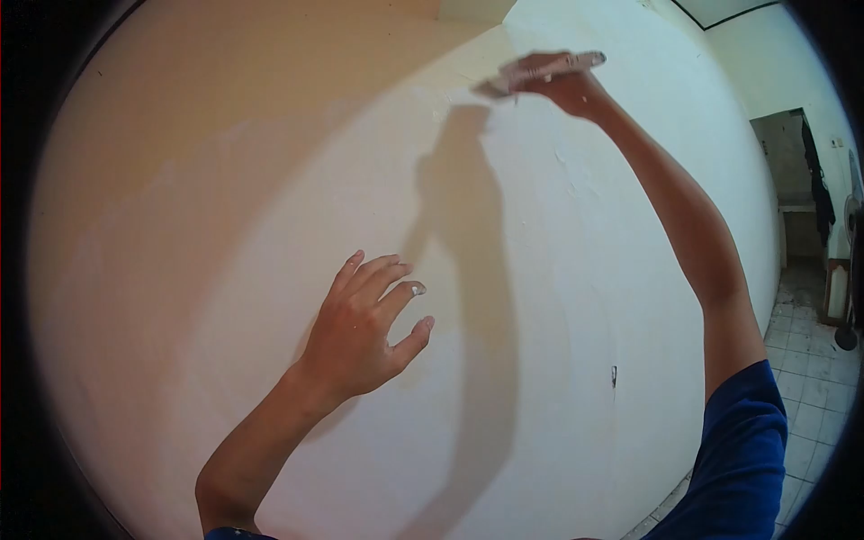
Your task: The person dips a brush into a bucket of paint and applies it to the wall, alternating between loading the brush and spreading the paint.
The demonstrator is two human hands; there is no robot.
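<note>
Scraper [540, 70]: flat against wall [207, 207] near its upper edge, grasped by raised right hand [580, 93], likely for pressure. Left hand [360, 328]: released, fingers spread, mid-wall, probably for balance; contact unclear.

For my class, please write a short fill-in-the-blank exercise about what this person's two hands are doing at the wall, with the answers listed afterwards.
1. The right hand, holding a flat tool against the wall, is raised ____ than the left hand.
2. The left hand has its fingers spread and holds ____.
3. The sleeve on the right arm is coloured ____.

Missing words: higher; nothing; blue.
</note>
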